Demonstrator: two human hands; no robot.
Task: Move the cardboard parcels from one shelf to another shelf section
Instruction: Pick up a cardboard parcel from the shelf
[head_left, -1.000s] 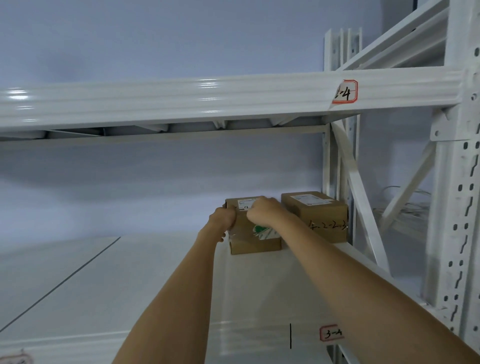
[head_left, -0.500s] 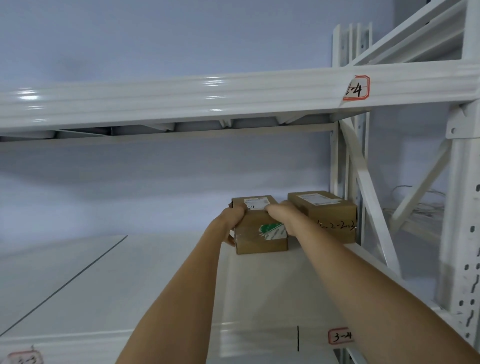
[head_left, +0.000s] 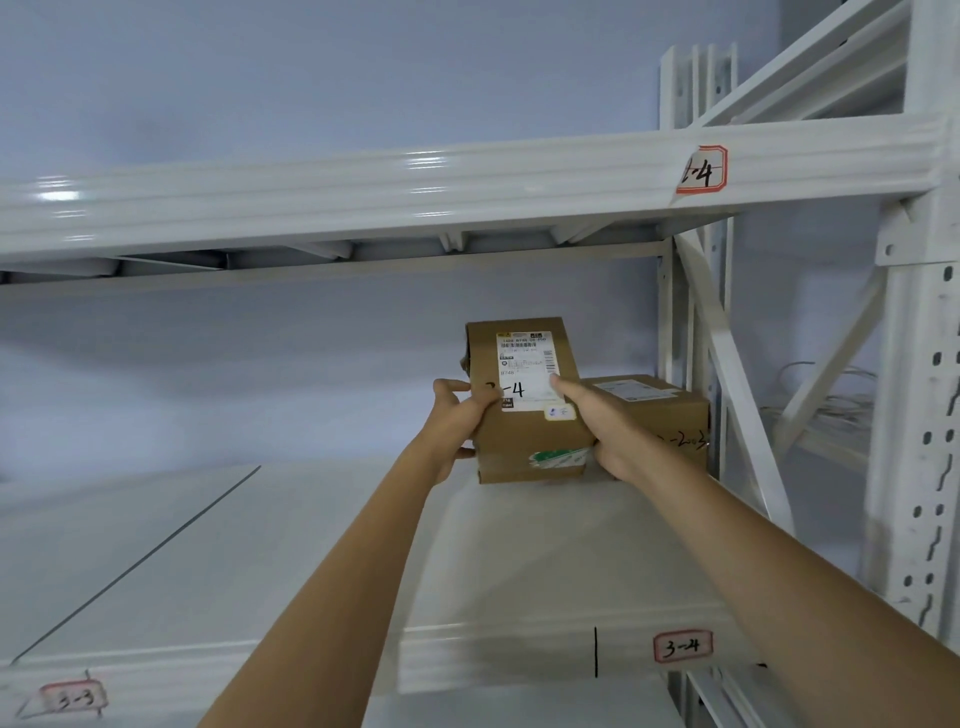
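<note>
Head view: both hands clamp one cardboard parcel (head_left: 524, 400), tipped up with its labelled top facing the camera. Left hand (head_left: 457, 426) grips its left side, right hand (head_left: 602, 431) its right, fingers wrapped tight. Long axis runs away from me. Its base edge sits at the white shelf deck (head_left: 311, 561), section 3-24. A second parcel (head_left: 660, 415) lies just right, touching or nearly. Deck to the left is bare.

You are looking at a white shelf (head_left: 519, 561); a cardboard parcel (head_left: 660, 415) is sitting at its back right corner, another parcel (head_left: 524, 410) tilting up just beside it.
</note>
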